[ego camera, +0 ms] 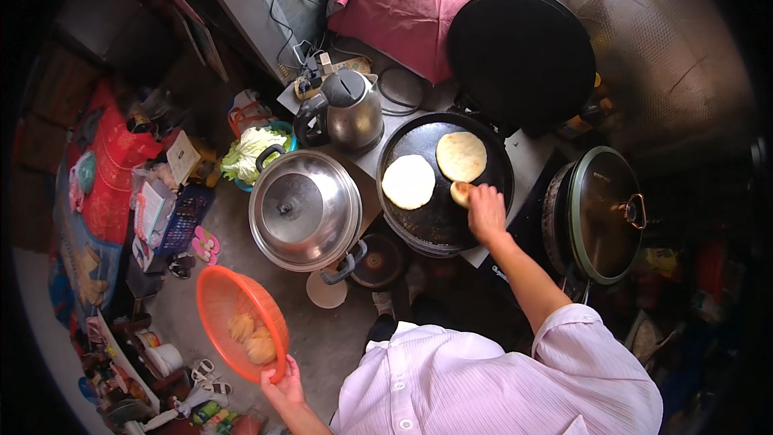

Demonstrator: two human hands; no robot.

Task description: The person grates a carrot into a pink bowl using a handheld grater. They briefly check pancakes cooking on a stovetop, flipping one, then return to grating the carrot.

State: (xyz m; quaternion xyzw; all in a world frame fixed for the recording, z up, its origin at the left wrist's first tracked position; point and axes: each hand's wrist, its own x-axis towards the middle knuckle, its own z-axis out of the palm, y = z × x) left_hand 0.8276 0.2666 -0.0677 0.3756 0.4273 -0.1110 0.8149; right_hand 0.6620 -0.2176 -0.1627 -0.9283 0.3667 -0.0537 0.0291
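Note:
My left hand (285, 382) grips the rim of an orange plastic colander (212, 301), which tilts out to my left over the floor. Several browned round breads (259, 347) lie inside it, against the lower wall. Over the black electric griddle (423, 229), my right hand (487, 210) pinches a browned flatbread (462, 193) that is tipped up at one edge. Beside it on the griddle rest a pale flatbread (409, 182) and a lightly spotted flatbread (461, 157). The griddle's black lid (522, 54) stands raised behind.
Left of the griddle are a lidded steel pot (305, 208) and an electric kettle (353, 112). Cabbage leaves (253, 154) fill a teal basin. To the right stands a pan with a glass lid (609, 214). Behind the kettle, cords run to a power strip (314, 75).

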